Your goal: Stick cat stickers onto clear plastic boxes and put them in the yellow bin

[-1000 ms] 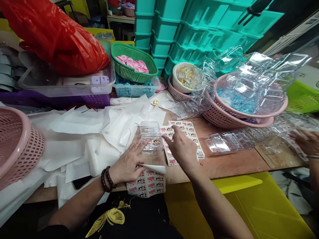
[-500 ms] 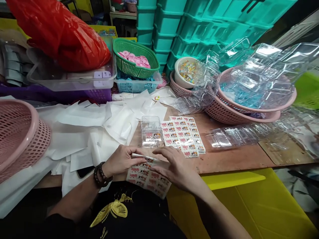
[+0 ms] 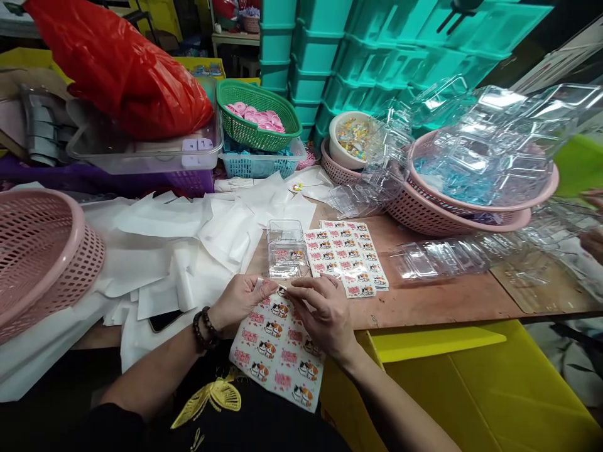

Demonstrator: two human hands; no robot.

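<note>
A sheet of stickers (image 3: 271, 342) with cat-and-dog pictures and pink lettering hangs tilted over my lap. My left hand (image 3: 242, 301) pinches its top edge between thumb and fingers. At the same edge, my right hand (image 3: 325, 307) is closed, thumb and fingertips together on the sheet's upper part; whether a single sticker is between them is too small to tell. Just beyond my hands stands a clear plastic clamshell box (image 3: 287, 257) with its lid raised and a sticker showing on it. A stack of sticker sheets (image 3: 346, 257) lies right of the box.
White backing papers (image 3: 179, 220) cover the table's left side, beside a pink basket (image 3: 89, 251). Clear boxes (image 3: 438, 260) lie at right, below a pink basket (image 3: 400, 207) heaped with more. Teal bins (image 3: 311, 69) rise behind. Another person's hand (image 3: 592, 242) shows at the right edge.
The sheet has swung flatter toward me, so more of its printed face shows. My right fingers have closed in toward my left at its top edge. Another person's hand has appeared at right.
</note>
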